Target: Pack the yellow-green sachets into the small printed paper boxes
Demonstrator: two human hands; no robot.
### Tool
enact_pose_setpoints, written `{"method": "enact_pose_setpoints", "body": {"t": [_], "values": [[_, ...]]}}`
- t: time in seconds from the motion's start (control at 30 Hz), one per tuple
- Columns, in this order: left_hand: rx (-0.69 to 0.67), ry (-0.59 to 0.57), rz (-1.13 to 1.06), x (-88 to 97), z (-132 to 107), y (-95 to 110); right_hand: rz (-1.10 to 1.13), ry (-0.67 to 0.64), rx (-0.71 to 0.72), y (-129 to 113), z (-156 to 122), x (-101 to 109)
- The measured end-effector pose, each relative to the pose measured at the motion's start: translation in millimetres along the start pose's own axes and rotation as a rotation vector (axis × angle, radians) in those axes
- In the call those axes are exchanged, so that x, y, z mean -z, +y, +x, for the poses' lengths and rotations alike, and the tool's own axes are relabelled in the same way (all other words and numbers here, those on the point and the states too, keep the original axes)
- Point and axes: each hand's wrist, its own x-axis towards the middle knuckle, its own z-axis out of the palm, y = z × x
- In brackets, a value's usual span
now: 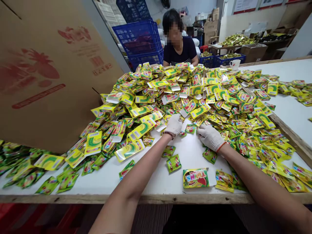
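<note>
My left hand [173, 125], in a white knit glove, reaches to the foot of the heap with its fingers curled in; whatever they grip is hidden. Likewise gloved, my right hand [211, 137] is bent over small sachets on the right, its fingertips tucked out of sight. Between the hands lies a green sachet [190, 128]. Nearer me are another green sachet [174, 163] and a small printed box [195, 178] with its end flap open. Yellow-green boxes [141, 130] lie in the heap left of my left hand.
A large cardboard carton [48, 78] leans in at the left. Across the table sits a person [180, 48] behind the heap. Wooden strips edge the table [156, 199] and run down its right side [290, 136]. Blue crates [138, 39] and a white mug [235, 64] are farther back.
</note>
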Motion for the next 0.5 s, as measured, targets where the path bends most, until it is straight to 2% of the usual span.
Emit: {"method": "enact_pose_setpoints", "body": {"t": [0.1, 0.2, 0.27, 0.33, 0.4, 0.5], "values": [[0.088, 0.007, -0.007, -12.3, 20.8, -10.0, -0.103, -0.091, -0.044, -3.2, -2.9, 13.8], [0.147, 0.022, -0.058, -19.1, 18.4, -16.1, -0.163, -0.119, -0.167, -3.1, -6.7, 23.4], [0.162, 0.048, -0.097, -17.0, 9.3, -18.4, -0.187, -0.063, -0.217, -2.9, -9.1, 24.3], [0.171, 0.1, -0.168, -9.8, -4.9, -19.8, -0.19, 0.036, -0.17, -4.1, -10.3, 20.5], [0.178, 0.166, -0.341, 0.1, -23.9, -19.5, -0.177, 0.092, -0.057, -7.6, -8.8, 13.2], [0.143, 0.188, -0.713, 11.4, -57.0, -13.3, -0.152, 0.041, 0.023, -17.3, 1.3, 1.0]]}}
